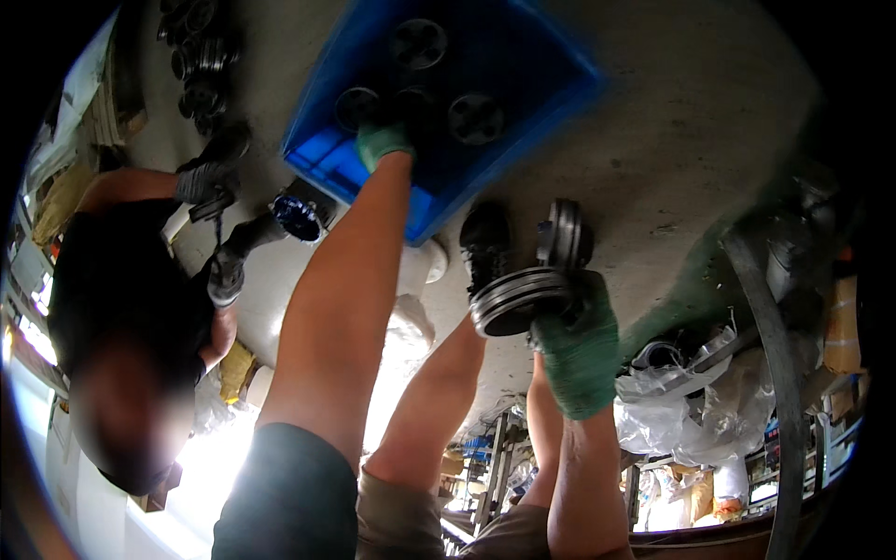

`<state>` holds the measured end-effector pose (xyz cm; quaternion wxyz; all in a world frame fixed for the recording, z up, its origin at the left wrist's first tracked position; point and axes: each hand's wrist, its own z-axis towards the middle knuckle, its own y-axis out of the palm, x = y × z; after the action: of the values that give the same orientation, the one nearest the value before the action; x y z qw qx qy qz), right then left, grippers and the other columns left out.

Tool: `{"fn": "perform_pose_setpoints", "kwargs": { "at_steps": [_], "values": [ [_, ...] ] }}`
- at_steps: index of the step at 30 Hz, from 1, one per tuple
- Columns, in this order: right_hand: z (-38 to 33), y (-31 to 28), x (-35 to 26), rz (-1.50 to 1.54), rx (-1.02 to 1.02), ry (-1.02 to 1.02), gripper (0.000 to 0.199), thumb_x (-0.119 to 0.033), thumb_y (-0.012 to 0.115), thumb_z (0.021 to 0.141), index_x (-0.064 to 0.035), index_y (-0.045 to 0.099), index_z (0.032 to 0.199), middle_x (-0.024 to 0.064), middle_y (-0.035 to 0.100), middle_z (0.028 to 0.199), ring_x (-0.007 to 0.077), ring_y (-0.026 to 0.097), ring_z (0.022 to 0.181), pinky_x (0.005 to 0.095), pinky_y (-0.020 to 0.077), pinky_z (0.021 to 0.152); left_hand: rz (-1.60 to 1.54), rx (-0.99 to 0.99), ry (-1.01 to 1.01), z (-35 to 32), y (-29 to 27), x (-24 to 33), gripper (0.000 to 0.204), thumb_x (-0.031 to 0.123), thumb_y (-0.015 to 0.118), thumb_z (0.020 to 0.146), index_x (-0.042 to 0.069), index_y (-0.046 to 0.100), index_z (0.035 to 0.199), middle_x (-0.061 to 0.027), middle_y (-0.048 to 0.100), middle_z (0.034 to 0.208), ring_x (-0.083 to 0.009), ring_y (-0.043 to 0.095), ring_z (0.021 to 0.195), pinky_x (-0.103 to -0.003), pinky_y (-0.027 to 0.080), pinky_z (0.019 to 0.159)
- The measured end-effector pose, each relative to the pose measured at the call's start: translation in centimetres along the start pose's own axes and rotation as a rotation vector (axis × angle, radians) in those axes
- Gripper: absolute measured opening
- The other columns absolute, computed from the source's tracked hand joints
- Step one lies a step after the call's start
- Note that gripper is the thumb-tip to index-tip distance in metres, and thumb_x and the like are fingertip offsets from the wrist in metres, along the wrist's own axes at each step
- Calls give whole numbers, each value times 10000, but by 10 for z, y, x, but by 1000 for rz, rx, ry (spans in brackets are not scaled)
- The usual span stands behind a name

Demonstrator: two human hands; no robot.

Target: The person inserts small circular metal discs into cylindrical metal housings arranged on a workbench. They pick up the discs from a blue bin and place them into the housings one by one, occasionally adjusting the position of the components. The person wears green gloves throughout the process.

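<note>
A blue plastic crate (551,56) stands on the floor ahead, with several dark round pistons (476,119) in it. My left hand (384,142), in a green glove, reaches down among them; its fingers are in shadow, so any grip is unclear. Nearer to me, my right hand (579,350), also green-gloved, is closed on a grey piston (521,297) with grooves round its edge. Just beyond is a second grooved piston (563,233); whether it rests on the floor or is held too, I cannot tell.
At the left a co-worker in dark clothes (131,271) holds a small dark tool in gloved hands, beside a container with a dark blue inside (299,217). More dark metal parts (201,70) lie farther off. Plastic bags (719,411) and a curved strip (770,345) are at the right.
</note>
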<state>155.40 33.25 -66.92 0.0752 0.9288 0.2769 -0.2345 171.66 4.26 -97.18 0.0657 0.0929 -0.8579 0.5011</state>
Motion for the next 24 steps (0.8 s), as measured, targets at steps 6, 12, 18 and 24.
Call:
{"fn": "perform_pose_setpoints", "kwargs": {
  "at_steps": [6, 12, 18, 24],
  "values": [
    [-18, -4, -43, 63, -47, -70, 376, -19, 710, 849, -11, 582, 1203, 94, 671, 1090, 162, 624, 976, 308, 522, 863, 77, -63, 34, -35, -58, 36, 479, 454, 792, 813, 104, 782, 1139, -177, 768, 1107, -309, 742, 1013, -410, 574, 867],
    [-74, -32, -19, 320, 139, -428, 416, 6, 663, 820, -45, 598, 1227, 93, 692, 1060, 175, 640, 982, 299, 523, 882, -999, -526, -37, -218, -210, 75, 366, 88, 665, 997, -46, 624, 1335, -139, 728, 1126, -204, 710, 915, -322, 586, 790],
    [-350, -82, -65, 361, 169, -265, 368, 51, 638, 860, -33, 560, 1210, 89, 671, 985, 162, 641, 785, 326, 533, 644, -1131, -680, -55, -406, -383, 71, 369, 32, 659, 956, -48, 568, 1305, -178, 715, 1110, -285, 723, 963, -389, 612, 802],
    [-564, -126, -17, 45, 418, -437, 481, -150, 742, 888, -16, 574, 1318, 178, 713, 1103, 233, 705, 977, 346, 556, 872, -991, -1038, 192, -515, -491, 66, 445, 137, 766, 941, 52, 613, 1349, -98, 699, 1200, -303, 705, 1013, -474, 615, 870]
  ]
}}
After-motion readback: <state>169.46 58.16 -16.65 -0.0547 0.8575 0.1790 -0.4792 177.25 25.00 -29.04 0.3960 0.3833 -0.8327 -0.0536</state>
